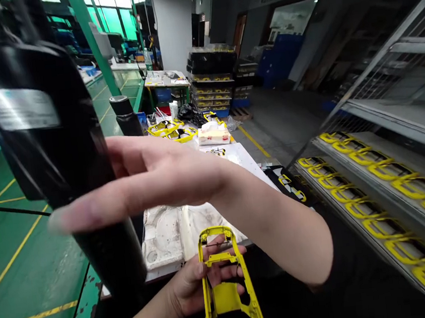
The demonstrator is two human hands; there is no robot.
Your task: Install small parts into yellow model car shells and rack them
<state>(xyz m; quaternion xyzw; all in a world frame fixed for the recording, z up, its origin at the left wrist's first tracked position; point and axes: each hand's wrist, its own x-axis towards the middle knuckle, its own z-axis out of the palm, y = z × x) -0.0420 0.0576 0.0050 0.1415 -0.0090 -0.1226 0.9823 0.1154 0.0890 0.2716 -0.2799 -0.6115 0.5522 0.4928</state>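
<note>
In the head view, my left hand (190, 285) holds a yellow plastic frame (227, 299) from below and behind, with its fingers showing through the frame's openings. The frame is long with rounded corners and a crossbar, and dark thin parts sit along it. My right hand (165, 176) reaches across to the left at a large black cylindrical device (56, 160) with a silver label, very near the camera. Its thumb lies across the front of the device and its fingers pass behind, partly hidden. Motion blurs the device and the thumb.
A stained white moulded tray (163, 235) lies on the white table (243, 158). Farther back are a tissue box (213, 134), more yellow frames (175, 135) and another black cylinder (126, 115). At right, a metal rack (366, 105) carries several yellow frames. Stacked trays (212, 85) stand behind.
</note>
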